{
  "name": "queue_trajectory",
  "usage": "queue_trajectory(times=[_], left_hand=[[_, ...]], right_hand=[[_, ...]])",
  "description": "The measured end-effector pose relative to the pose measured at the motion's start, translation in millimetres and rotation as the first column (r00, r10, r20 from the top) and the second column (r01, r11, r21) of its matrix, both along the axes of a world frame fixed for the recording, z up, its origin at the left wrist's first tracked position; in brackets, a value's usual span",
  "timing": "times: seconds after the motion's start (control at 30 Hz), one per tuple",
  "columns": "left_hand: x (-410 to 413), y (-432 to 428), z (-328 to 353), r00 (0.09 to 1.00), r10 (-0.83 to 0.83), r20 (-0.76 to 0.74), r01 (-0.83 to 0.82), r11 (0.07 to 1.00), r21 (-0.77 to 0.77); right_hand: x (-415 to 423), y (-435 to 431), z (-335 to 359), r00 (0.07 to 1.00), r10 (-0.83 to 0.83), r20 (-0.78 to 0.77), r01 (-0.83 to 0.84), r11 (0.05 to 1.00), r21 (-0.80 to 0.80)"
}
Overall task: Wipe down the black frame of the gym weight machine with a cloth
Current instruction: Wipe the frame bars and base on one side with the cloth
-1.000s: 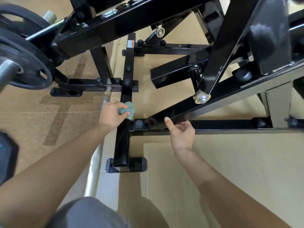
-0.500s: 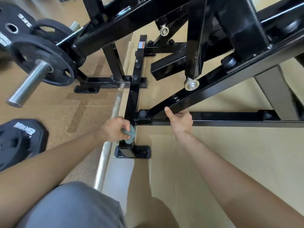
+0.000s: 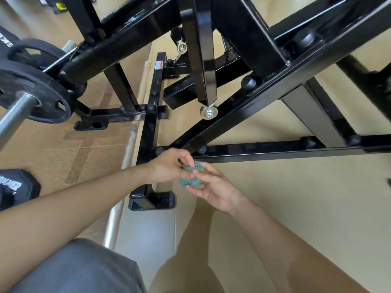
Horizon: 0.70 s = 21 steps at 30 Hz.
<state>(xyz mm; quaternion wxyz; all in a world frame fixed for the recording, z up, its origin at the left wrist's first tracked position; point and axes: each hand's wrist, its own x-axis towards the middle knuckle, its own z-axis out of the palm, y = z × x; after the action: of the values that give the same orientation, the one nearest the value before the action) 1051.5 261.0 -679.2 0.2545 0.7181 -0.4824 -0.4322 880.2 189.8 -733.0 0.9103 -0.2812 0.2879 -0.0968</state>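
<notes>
The black frame point(image 3: 264, 150) of the weight machine fills the upper view, with a floor bar running away from me, a cross bar to the right and a diagonal beam rising right. A small teal cloth point(image 3: 191, 175) is bunched between both hands just in front of the joint where these bars meet. My left hand point(image 3: 167, 166) pinches its upper part. My right hand point(image 3: 213, 186) holds the lower part with curled fingers. Neither hand touches the frame.
Black weight plates point(image 3: 40, 96) sit on a steel sleeve at the left. Another plate point(image 3: 17, 187) lies on the brown floor at the far left. The frame's foot point(image 3: 152, 200) rests on beige flooring. A bolt end point(image 3: 208, 112) hangs above the hands.
My right hand has left the cross bar and come to the cloth. My left hand has lifted the cloth off the floor bar and moved right to meet it.
</notes>
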Motion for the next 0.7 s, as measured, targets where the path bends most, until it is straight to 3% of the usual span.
queue_trajectory(times=[0.07, 0.13, 0.23, 0.3, 0.4, 0.47, 0.53, 0.7], left_hand=[[-4, -7, 1, 1.000, -0.002, -0.017, 0.003, 0.999, 0.040], [-3, -16, 4, 0.989, 0.077, 0.125, -0.081, 0.997, 0.020], [2, -29, 10, 0.899, 0.328, 0.289, -0.312, 0.945, -0.101], [4, -38, 12, 0.828, 0.454, 0.327, -0.410, 0.890, -0.199], [-1, -45, 4, 0.800, 0.547, 0.246, -0.496, 0.834, -0.241], [-8, -46, -6, 0.822, 0.540, 0.182, -0.499, 0.837, -0.226], [-12, -48, -11, 0.821, 0.541, 0.184, -0.491, 0.832, -0.258], [-7, -45, -10, 0.770, 0.501, 0.395, -0.374, 0.856, -0.356]], right_hand=[[-11, -14, 0, 0.993, -0.101, -0.069, 0.097, 0.994, -0.053], [-22, -32, -3, 0.936, -0.313, -0.164, 0.278, 0.939, -0.203], [-35, -64, 2, 0.752, -0.648, -0.125, 0.496, 0.680, -0.540], [-39, -82, 6, 0.677, -0.721, -0.146, 0.403, 0.530, -0.746], [-42, -97, 0, 0.754, -0.624, -0.206, 0.052, 0.369, -0.928], [-45, -101, -12, 0.820, -0.481, -0.308, -0.221, 0.231, -0.948], [-49, -103, -24, 0.814, -0.405, -0.418, -0.418, 0.092, -0.904], [-28, -107, -23, 0.800, -0.385, -0.461, -0.527, -0.082, -0.846]])
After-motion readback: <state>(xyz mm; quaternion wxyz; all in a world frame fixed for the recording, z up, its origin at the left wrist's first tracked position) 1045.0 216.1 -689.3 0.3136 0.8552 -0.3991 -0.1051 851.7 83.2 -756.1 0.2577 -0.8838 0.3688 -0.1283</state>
